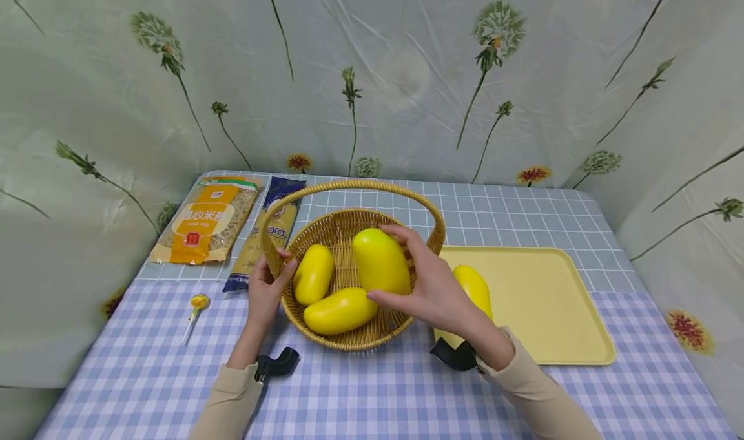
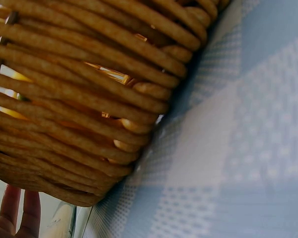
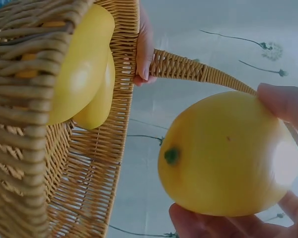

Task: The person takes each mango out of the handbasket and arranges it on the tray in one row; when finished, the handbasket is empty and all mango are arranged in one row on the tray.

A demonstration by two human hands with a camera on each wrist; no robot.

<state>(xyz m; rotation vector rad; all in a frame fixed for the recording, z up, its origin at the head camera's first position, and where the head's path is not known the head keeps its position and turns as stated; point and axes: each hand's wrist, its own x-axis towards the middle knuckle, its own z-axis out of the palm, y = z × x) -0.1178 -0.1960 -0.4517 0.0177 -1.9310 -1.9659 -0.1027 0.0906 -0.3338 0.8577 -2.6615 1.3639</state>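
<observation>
A yellow mango (image 1: 380,262) is gripped by my right hand (image 1: 436,288) between thumb and fingers, above the wicker basket (image 1: 356,345). In the right wrist view this mango (image 3: 223,156) shows its green stem spot, outside the basket's rim. My left hand (image 1: 266,301) holds the basket's left side where the handle (image 1: 354,184) meets the rim; its thumb lies on the wicker. Inside the basket are one mango (image 1: 314,273) at the left and another mango (image 1: 340,311) toward the front. The left wrist view is mostly filled by the basket's woven wall (image 2: 84,99).
At the right lies a yellow tray (image 1: 540,304), with another mango (image 1: 473,288) at its left, partly behind my right wrist. Back left are a rice-noodle bag (image 1: 203,223) and a blue-and-gold pasta packet (image 1: 261,236). A lollipop (image 1: 198,303) lies on the checked cloth (image 1: 349,401).
</observation>
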